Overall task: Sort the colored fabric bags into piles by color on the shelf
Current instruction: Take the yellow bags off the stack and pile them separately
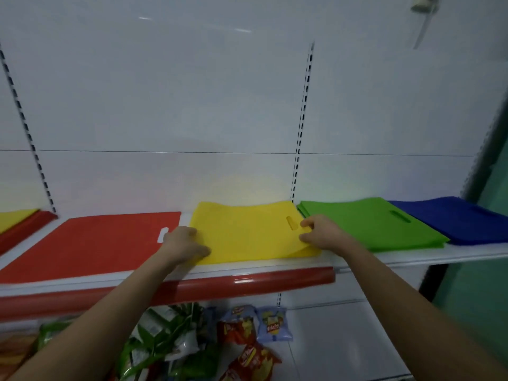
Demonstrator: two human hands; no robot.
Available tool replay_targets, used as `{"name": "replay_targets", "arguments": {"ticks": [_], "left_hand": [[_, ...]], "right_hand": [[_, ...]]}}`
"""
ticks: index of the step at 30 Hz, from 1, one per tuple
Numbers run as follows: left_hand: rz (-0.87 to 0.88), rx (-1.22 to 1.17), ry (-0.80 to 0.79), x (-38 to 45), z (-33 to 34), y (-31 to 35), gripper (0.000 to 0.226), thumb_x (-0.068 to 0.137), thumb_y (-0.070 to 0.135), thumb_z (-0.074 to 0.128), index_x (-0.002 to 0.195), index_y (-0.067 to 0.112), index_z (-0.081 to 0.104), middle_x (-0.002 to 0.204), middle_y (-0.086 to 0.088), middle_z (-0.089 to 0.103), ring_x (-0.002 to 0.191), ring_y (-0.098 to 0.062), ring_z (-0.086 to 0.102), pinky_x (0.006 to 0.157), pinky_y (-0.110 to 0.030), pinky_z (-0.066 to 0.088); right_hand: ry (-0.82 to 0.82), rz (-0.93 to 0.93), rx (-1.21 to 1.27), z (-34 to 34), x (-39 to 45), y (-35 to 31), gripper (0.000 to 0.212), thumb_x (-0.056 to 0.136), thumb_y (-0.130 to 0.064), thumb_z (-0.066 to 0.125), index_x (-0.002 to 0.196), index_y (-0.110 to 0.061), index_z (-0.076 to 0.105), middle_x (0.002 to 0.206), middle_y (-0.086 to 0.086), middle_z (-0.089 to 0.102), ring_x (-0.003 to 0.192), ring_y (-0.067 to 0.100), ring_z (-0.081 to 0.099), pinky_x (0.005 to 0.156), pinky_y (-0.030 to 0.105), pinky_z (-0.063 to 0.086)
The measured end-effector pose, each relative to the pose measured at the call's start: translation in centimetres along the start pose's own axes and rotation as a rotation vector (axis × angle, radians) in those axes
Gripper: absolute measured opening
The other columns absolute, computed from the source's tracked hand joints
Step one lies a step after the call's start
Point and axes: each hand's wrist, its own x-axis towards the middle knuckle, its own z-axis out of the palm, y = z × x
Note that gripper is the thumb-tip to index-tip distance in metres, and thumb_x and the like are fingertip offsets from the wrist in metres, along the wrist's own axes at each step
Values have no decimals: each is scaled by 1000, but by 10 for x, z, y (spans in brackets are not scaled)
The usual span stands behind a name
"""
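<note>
White metal shelf (412,257) with glossy red front rail (247,284): carries the whole lot, four flat piles side by side. Flat red non-woven fabric bag pile (90,243), die-cut handle slot at its right end: largest in view, left of centre, lying square. Flat yellow non-woven fabric bag pile (247,232), handle slot toward its right edge: centre of shelf, just beside the red pile with a narrow strip of white between, its right edge meeting the green. Flat green non-woven fabric bag pile (371,224): right of the yellow, several layers showing at its edge. Flat dark blue non-woven fabric bag pile (453,218): far right, tucked partly under the green pile's edge. Assorted snack packets (255,334): lower shelf, not part of the sort. Left hand (182,244): fingers curled over the yellow pile's left front corner, gripping the fabric. Right hand (320,233): pinching the yellow pile's lifted right front corner, beside the slot. Step judged to be squaring the top yellow bag. Handling note: the fabric is limp, so draw both corners level together, line up the slots, keep the edges off red and green, then smooth flat toward the wall.
</note>
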Motion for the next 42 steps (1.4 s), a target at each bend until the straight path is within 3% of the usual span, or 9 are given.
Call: {"name": "replay_targets", "arguments": {"ticks": [8,12,14,17,24,28,33,38,42], "left_hand": [[-90,20,29,2,-4,9,74,83,36,76,140,0,47,145,-17,48,129,-33,49,104,-39,43],[-97,23,69,-3,-11,2,67,85,44,70,141,12,50,145,-10,50,133,-32,45,106,-42,43],[-99,83,89,-13,-13,-2,67,82,52,65,139,19,53,144,-6,53,133,-32,43,107,-44,40],[-126,207,144,-35,-18,-11,56,87,49,59,137,26,53,144,-1,52,134,-34,37,107,-44,35],[-246,321,305,-99,-75,-58,53,90,57,52,134,28,55,136,-2,57,131,-31,40,106,-50,37],[-231,272,422,-135,-138,-90,42,89,54,53,118,25,65,116,-2,66,106,-24,58,88,-39,51],[-268,258,484,-192,-192,-146,32,92,52,54,103,23,65,95,3,66,78,-16,62,65,-29,50],[-325,311,479,-258,-232,-221,32,93,49,54,100,20,66,90,3,66,79,-15,60,62,-27,46],[-331,266,540,-302,-263,-275,28,93,46,55,96,20,66,85,5,67,77,-12,63,65,-29,54]], "right_hand": [[-43,-131,-128,-15,22,2,45,93,-24,63,134,-7,55,142,17,49,125,29,51,103,38,43],[61,-200,-4,-18,28,-18,27,93,-19,58,116,-7,65,106,14,67,76,23,62,72,34,49],[26,-265,28,-6,27,-37,23,95,-23,55,109,-9,66,93,8,68,68,21,60,65,33,47],[-66,-395,51,27,19,-74,23,98,-25,52,109,-11,67,98,6,62,69,20,54,62,31,40],[-184,-637,142,104,-17,-184,28,93,-27,59,116,-12,64,118,10,57,105,26,57,88,32,44],[-239,-724,169,114,-48,-257,20,93,-31,58,102,-16,66,102,3,64,99,24,60,85,32,48],[-240,-801,166,135,-98,-332,26,97,-35,52,89,-13,62,81,1,60,77,23,57,65,30,41],[-271,-842,93,182,-159,-400,36,97,-33,51,77,-4,58,84,19,65,71,30,55,63,35,42],[-290,-841,45,219,-198,-442,34,96,-32,53,68,-14,45,68,12,48,62,23,45,59,31,32]]}}
